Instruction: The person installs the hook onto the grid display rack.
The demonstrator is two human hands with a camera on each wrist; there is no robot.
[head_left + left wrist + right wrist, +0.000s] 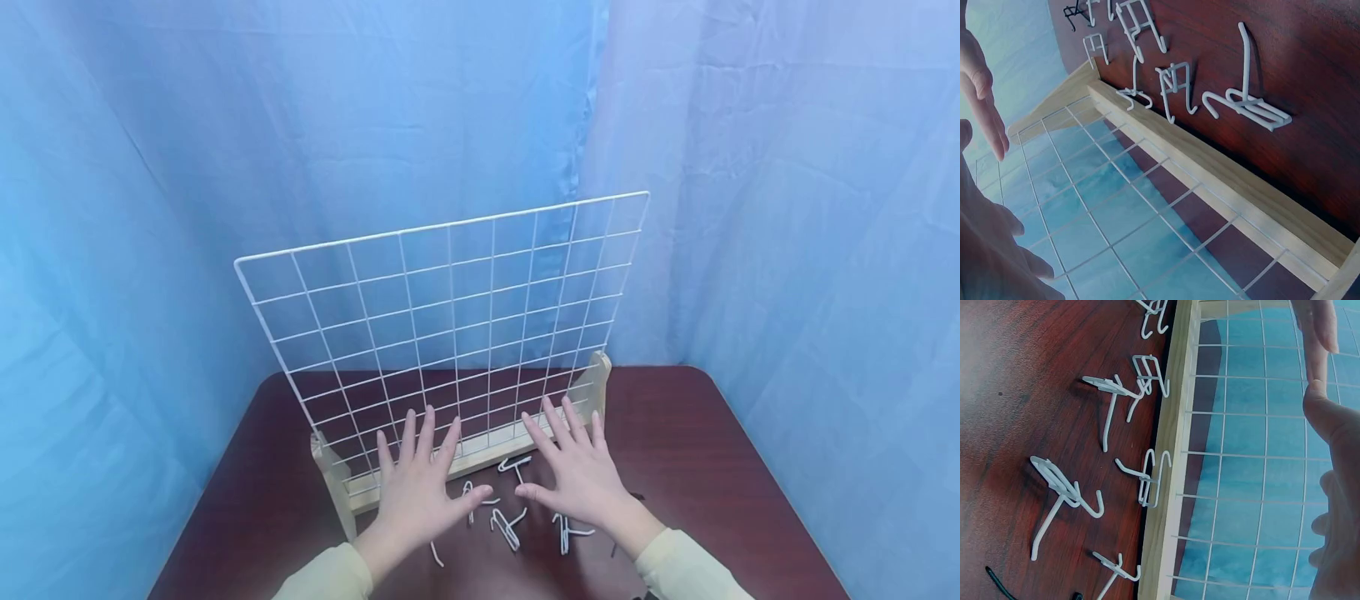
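Both hands hover palm down with fingers spread, holding nothing. In the head view the left hand (420, 487) is over the left part of the table and the right hand (577, 475) to its right, thumbs pointing at each other. Before them a white wire grid panel (452, 300) stands upright in a wooden base (480, 458). Several white wire hooks lie on the table, among them one hook (507, 530) between the hands and another hook (566, 533) below the right hand. The right wrist view shows a larger white hook (1057, 481) near the base.
The dark red wooden table (697, 467) has blue curtains (420, 108) behind it and at its sides. A black hook (1074, 12) lies beyond the white ones in the left wrist view. A thin dark piece (999, 583) shows at the right wrist view's lower left.
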